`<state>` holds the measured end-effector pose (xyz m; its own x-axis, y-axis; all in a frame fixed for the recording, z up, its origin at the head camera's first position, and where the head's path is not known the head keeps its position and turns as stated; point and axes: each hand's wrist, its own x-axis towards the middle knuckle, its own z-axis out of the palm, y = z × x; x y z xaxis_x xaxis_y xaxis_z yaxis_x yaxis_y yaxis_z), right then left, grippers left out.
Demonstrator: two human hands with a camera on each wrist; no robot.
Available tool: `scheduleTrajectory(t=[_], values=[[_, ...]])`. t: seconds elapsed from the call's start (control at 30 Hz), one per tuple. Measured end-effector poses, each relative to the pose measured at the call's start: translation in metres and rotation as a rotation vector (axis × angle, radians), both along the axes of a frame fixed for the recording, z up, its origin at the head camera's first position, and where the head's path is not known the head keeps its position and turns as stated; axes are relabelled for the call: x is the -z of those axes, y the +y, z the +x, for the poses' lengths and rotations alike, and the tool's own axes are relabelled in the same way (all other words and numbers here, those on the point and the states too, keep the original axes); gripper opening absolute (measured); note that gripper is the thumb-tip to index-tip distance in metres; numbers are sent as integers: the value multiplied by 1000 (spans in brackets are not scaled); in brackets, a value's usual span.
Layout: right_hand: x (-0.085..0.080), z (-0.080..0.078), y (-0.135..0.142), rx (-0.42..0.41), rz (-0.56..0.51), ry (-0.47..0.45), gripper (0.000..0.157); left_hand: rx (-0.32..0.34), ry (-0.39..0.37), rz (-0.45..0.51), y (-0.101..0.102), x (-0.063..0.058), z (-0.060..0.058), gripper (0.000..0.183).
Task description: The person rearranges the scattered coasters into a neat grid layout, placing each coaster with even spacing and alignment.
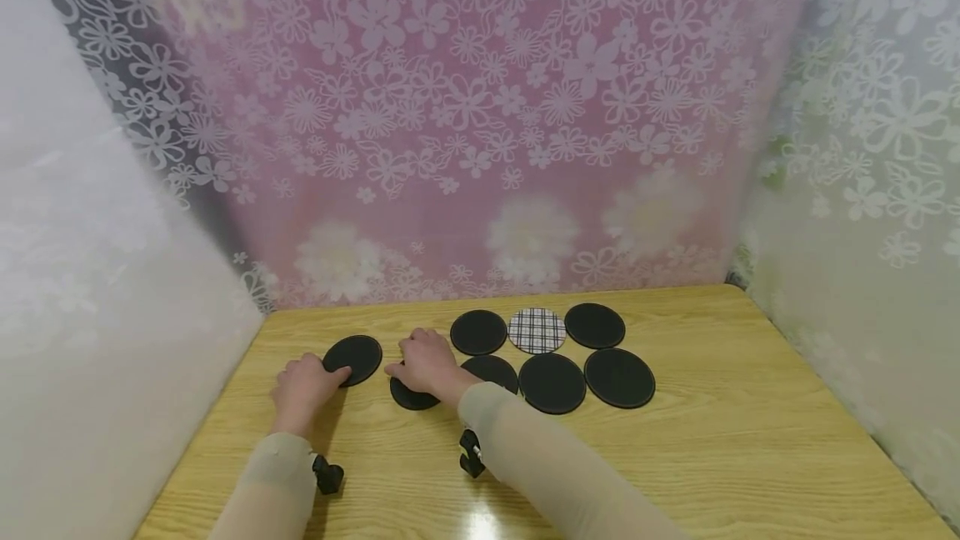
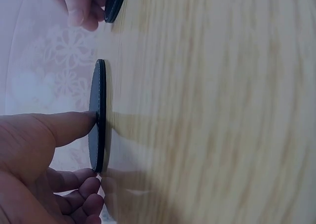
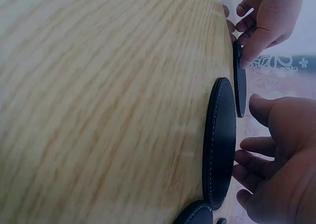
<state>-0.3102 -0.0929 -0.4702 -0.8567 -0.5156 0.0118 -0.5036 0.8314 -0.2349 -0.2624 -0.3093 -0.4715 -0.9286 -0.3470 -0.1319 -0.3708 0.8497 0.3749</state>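
A round black coaster [image 1: 356,357] with stitched edging lies at the left of the wooden table. My left hand [image 1: 302,390] pinches its near-left edge, the thumb [image 2: 74,125] on its top face and the curled fingers [image 2: 81,197] at its rim. To the right of it, another black coaster [image 3: 220,145] lies flat, partly covered in the head view by my right hand [image 1: 429,361]. That hand hovers over this coaster with thumb and fingers spread and loosely bent, the fingertips close to its top.
Right of my right hand, a back row holds a black coaster [image 1: 478,332], a plaid disc [image 1: 537,330] and another black coaster [image 1: 595,325]. In front of them lie three more black coasters [image 1: 552,383], the leftmost partly hidden by my right hand. Floral sheets [image 1: 465,148] enclose the table [image 1: 750,440].
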Motion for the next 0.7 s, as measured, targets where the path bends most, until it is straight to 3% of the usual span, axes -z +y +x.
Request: scheduleTrajectory(t=[0.37,0.7], values=[[0,-2,-7,3,36,-5,50,12,64,12,10,-4,1,70],[-6,5,-10,-12,59,-42,51,4,50,26,14,-1,0,69]])
